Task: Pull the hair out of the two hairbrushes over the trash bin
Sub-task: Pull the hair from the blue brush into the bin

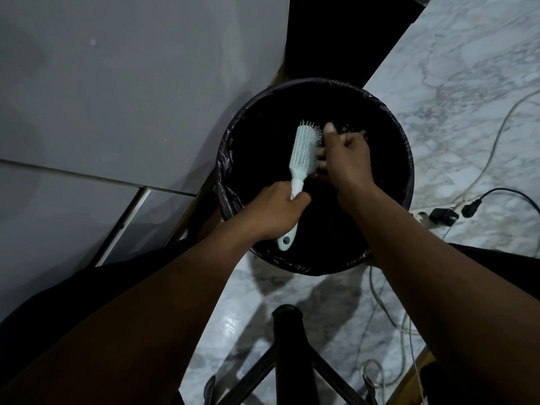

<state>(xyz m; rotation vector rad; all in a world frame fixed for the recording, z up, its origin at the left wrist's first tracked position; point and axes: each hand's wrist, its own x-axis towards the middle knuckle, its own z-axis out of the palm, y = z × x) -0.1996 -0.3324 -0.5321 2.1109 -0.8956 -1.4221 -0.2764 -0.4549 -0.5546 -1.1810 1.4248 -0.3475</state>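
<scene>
A pale mint hairbrush is held over the round black trash bin, which is lined with a dark bag. My left hand grips the brush handle, whose end with a hanging hole pokes out below my fist. The bristles face right. My right hand is against the bristle side, fingers curled, pinching a clump of dark hair near the brush head. A second hairbrush is not in view.
A grey cabinet wall stands left of the bin. The marble floor lies to the right, with a power strip and black plugs and loose white cables. A black chair base is below the bin.
</scene>
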